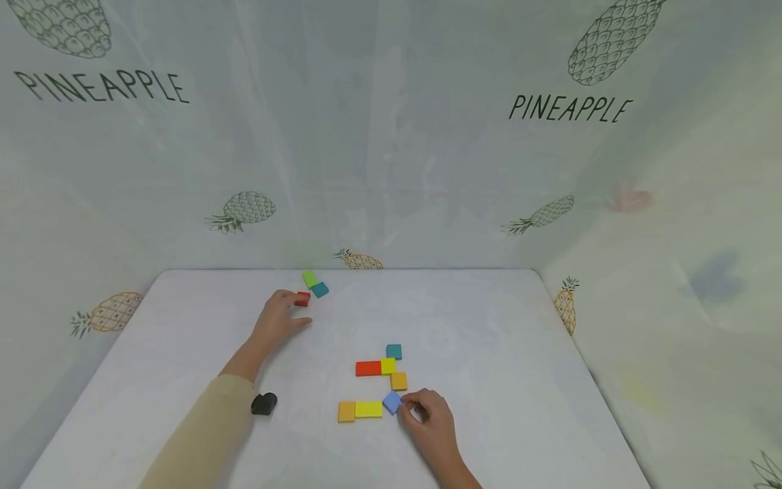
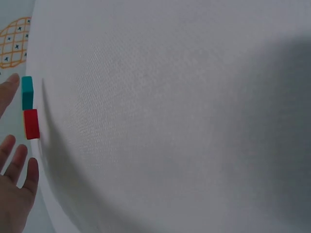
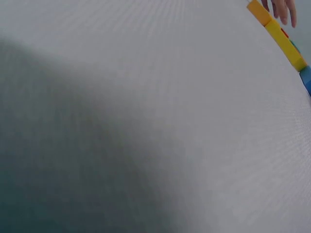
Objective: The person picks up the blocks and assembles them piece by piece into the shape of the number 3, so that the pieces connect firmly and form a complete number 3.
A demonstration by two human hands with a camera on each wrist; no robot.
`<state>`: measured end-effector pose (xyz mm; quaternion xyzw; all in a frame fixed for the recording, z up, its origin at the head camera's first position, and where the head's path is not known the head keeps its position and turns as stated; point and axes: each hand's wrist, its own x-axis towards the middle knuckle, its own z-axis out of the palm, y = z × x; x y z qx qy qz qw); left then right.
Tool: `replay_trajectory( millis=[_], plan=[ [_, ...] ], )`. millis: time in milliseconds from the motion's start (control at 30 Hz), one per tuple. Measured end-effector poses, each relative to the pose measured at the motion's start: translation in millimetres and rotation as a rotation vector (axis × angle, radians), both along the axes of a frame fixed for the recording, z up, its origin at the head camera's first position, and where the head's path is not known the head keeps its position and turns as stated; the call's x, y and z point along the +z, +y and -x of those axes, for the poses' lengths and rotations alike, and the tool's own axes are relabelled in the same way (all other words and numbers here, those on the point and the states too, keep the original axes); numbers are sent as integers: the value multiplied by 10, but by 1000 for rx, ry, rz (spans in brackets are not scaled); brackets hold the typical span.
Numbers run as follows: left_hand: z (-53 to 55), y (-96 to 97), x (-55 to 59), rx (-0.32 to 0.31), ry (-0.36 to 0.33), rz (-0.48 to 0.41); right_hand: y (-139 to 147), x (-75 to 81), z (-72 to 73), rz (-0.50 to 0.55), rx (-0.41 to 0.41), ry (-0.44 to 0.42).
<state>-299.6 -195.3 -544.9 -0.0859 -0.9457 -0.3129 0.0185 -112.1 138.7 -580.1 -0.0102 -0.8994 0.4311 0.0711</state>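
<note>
My left hand reaches over the far left of the table, thumb and fingers spread apart around a red block. In the left wrist view, the red block lies in the gap between thumb and fingers, with a teal block beside it. On the near side, my right hand has its fingers bent and pinches the right corner of a blue square block between thumb and index fingertips. That block sits tilted at the right end of a yellow rectangular block.
An orange block adjoins the yellow one's left end. Behind are a longer red block, a yellow square, another orange block and a teal square. A green block lies far left; a black object lies by the left sleeve.
</note>
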Motion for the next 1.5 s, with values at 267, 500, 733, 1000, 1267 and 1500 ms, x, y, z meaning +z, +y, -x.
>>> replay_trajectory(
  millis=[267, 500, 733, 1000, 1267, 1500],
  plan=[
    [167, 0, -57, -18, -53, 71, 16, -20, -31, -18, -10, 48],
    [189, -10, -51, -50, -71, 157, 17, -15, -44, -1, 20, 49],
    [180, -8, 7, -68, -83, 219, 26, -26, -20, -10, 26, 68],
    [163, -33, 16, -82, -50, 253, 24, -36, -15, -3, 40, 103],
    [143, -24, 31, -87, -63, 266, 23, -43, 3, -4, 26, 85],
    [140, 25, 33, -108, -79, 256, 28, -48, 16, -3, 38, 68]
  ],
)
